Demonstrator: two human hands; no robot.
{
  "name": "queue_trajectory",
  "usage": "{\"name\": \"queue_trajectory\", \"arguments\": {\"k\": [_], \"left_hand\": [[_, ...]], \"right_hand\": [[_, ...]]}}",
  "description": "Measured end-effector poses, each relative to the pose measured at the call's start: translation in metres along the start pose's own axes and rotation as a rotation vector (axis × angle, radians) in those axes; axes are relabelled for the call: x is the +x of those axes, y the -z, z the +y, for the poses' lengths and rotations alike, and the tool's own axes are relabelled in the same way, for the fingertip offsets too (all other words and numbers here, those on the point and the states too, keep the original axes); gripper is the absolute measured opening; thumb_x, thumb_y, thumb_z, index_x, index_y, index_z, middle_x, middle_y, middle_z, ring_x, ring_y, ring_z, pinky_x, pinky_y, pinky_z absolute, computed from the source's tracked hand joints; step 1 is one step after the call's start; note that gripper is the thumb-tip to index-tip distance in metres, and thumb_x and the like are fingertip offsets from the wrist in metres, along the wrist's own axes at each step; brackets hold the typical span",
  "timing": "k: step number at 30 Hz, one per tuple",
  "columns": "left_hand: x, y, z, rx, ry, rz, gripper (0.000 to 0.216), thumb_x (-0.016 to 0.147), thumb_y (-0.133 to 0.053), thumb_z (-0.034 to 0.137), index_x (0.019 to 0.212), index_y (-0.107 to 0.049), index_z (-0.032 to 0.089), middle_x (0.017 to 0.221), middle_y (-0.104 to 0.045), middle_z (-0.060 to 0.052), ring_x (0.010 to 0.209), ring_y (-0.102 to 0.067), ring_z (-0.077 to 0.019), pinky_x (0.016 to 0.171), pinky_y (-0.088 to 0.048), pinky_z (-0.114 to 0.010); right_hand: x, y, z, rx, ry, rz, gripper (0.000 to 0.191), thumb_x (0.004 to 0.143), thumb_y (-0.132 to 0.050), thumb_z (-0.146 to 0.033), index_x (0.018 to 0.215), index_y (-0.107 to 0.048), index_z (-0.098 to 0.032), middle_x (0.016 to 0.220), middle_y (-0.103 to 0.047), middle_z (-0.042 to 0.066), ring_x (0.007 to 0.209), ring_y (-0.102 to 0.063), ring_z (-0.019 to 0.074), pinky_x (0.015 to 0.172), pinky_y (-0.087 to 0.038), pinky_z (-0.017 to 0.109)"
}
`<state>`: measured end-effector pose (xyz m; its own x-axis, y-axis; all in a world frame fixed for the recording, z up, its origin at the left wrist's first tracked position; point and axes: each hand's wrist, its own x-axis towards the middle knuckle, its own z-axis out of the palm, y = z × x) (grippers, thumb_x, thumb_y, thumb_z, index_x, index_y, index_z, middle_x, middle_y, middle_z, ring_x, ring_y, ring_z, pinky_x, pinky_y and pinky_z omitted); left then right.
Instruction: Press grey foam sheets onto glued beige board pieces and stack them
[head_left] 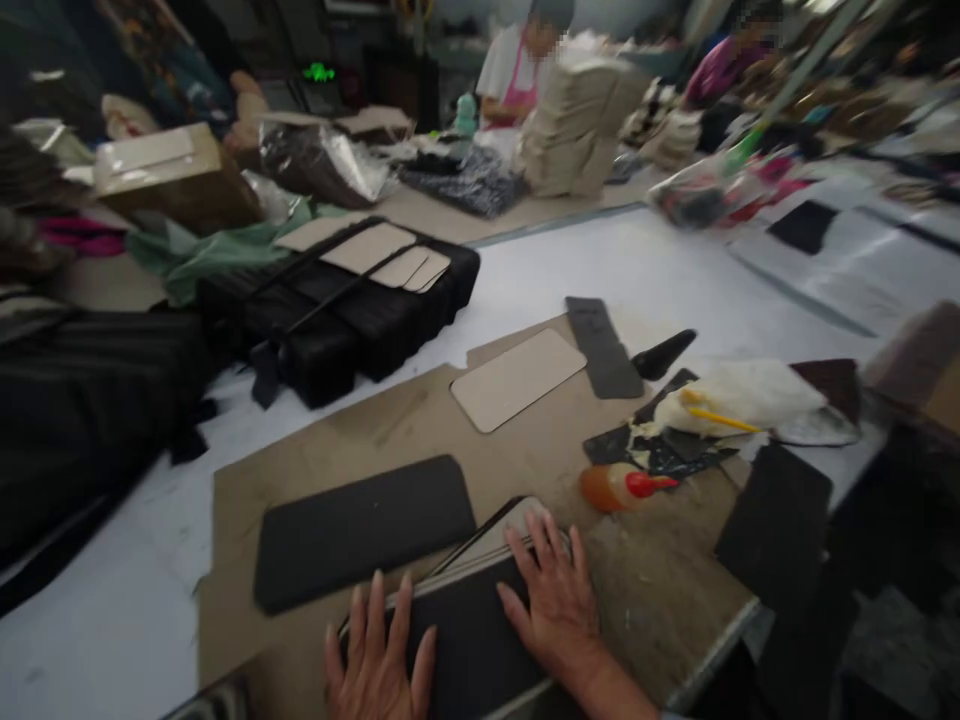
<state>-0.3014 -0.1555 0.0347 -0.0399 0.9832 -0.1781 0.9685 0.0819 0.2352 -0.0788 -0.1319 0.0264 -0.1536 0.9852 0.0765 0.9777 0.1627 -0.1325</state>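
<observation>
My left hand [380, 650] lies flat with fingers spread on the left side of a dark rectangular panel [471, 640] with rounded corners. On its right end rests my right hand [553, 598], fingers apart, some reaching over the far edge. Pale layered edges show along the panel's far side, and a beige-faced piece [491, 530] sticks out from under it. Just beyond lies a separate dark panel [367, 530] of similar shape. To the right of my right hand, an orange glue-like bottle [611, 487] with a red tip lies on its side.
Brown cardboard [322, 425] covers the work surface. Farther back are a beige panel [517, 380], a grey strip [602, 345] and a dark-handled tool [666, 352]. A black strapped bundle [375, 310] stands at left; a glue-smeared white bag [750, 392] sits right. Other people work behind.
</observation>
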Motion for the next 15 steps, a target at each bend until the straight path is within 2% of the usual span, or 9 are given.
{"name": "queue_trajectory", "arguments": {"k": [2,6,9,12,14,15], "left_hand": [[-0.002,-0.006,-0.011,0.038,-0.012,0.072,0.045,0.083,-0.044,0.035,0.126,-0.047,0.024,0.141,-0.034,-0.009,0.133,-0.021,-0.0306,0.107,-0.010,-0.057],[-0.007,-0.008,-0.020,0.052,-0.030,0.129,0.046,0.084,-0.044,0.032,0.129,-0.044,0.023,0.142,-0.033,-0.010,0.134,-0.017,-0.0297,0.107,-0.010,-0.056],[-0.010,-0.004,-0.019,0.032,-0.026,0.138,0.047,0.084,-0.045,0.034,0.129,-0.042,0.024,0.143,-0.031,-0.011,0.134,-0.015,-0.0301,0.107,-0.009,-0.057],[-0.019,0.001,-0.020,-0.065,-0.015,0.208,0.052,0.085,-0.042,0.034,0.134,-0.034,0.019,0.144,-0.028,-0.013,0.135,-0.016,-0.0285,0.107,-0.012,-0.055],[-0.030,0.004,-0.024,-0.183,0.029,0.293,0.056,0.087,-0.039,0.033,0.137,-0.026,0.014,0.143,-0.029,-0.016,0.134,-0.019,-0.0263,0.108,-0.016,-0.051],[-0.037,0.006,-0.026,-0.252,0.072,0.329,0.056,0.087,-0.038,0.033,0.137,-0.024,0.013,0.142,-0.031,-0.016,0.133,-0.022,-0.0251,0.108,-0.019,-0.049]], "right_hand": [[0.005,0.001,-0.001,0.010,-0.016,-0.028,0.055,0.082,-0.047,-0.042,0.132,-0.040,-0.022,0.141,-0.032,0.013,0.131,-0.022,0.0326,0.102,-0.015,0.059],[0.008,-0.002,-0.007,0.055,-0.018,-0.044,0.053,0.082,-0.046,-0.042,0.130,-0.041,-0.020,0.141,-0.032,0.014,0.131,-0.021,0.0321,0.103,-0.012,0.058],[0.005,0.006,-0.002,0.187,-0.026,0.012,0.051,0.086,-0.039,-0.039,0.133,-0.035,-0.018,0.140,-0.033,0.014,0.131,-0.022,0.0294,0.103,-0.017,0.056],[-0.005,0.022,0.015,0.400,-0.170,0.143,0.050,0.088,-0.031,-0.037,0.133,-0.030,-0.015,0.134,-0.039,0.016,0.127,-0.032,0.0250,0.101,-0.030,0.049],[-0.018,0.034,0.031,0.478,-0.337,0.177,0.049,0.087,-0.032,-0.040,0.126,-0.039,-0.012,0.123,-0.048,0.017,0.115,-0.045,0.0244,0.094,-0.039,0.044],[-0.025,0.039,0.038,0.493,-0.410,0.146,0.047,0.086,-0.033,-0.043,0.119,-0.046,-0.012,0.115,-0.053,0.017,0.107,-0.050,0.0242,0.090,-0.042,0.042]]}}
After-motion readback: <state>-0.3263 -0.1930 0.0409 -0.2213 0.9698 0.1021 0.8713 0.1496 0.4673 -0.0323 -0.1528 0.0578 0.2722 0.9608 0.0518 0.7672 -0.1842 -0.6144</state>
